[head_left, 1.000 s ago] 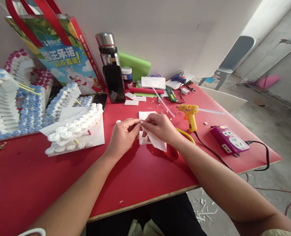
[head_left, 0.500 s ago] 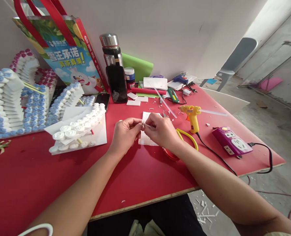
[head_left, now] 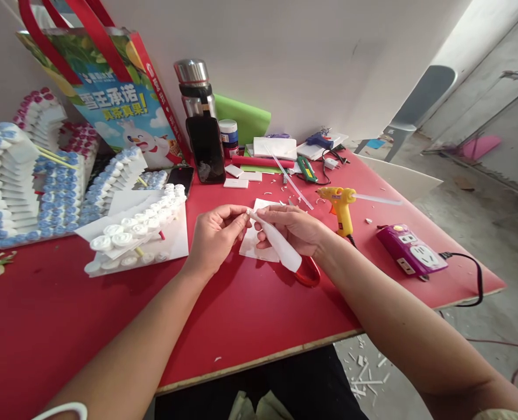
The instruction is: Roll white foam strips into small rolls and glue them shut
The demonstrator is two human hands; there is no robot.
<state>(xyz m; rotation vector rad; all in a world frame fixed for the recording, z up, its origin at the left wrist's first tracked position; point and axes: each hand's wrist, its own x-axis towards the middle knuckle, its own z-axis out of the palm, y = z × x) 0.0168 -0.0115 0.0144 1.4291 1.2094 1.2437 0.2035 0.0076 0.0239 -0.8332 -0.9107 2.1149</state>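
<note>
My left hand [head_left: 217,236] pinches one tightly gathered end of a thin white strip [head_left: 282,245], perhaps paper or soft fabric. Close beside it, my right hand [head_left: 296,224] grips the same strip near that end between thumb and fingers. The strip's wide loose end hangs down toward me, over scissors whose red handle [head_left: 310,274] shows below my right wrist. Under both hands lies a white sheet [head_left: 252,249]. To the left stands a white tiered piece [head_left: 180,233] carrying rows of small white rolled rosettes [head_left: 122,239].
A yellow glue gun [head_left: 340,204] and a purple power socket [head_left: 412,251] with a cord are on the right. A steel flask [head_left: 192,73], a phone [head_left: 205,150] and a printed bag [head_left: 114,99] stand behind. Blue-and-white rosette pieces [head_left: 60,192] fill the left.
The white strip's long loose end has come into view, dangling below my right hand. My right hand has turned, its fingers now stretched along the strip. The view has shifted slightly.
</note>
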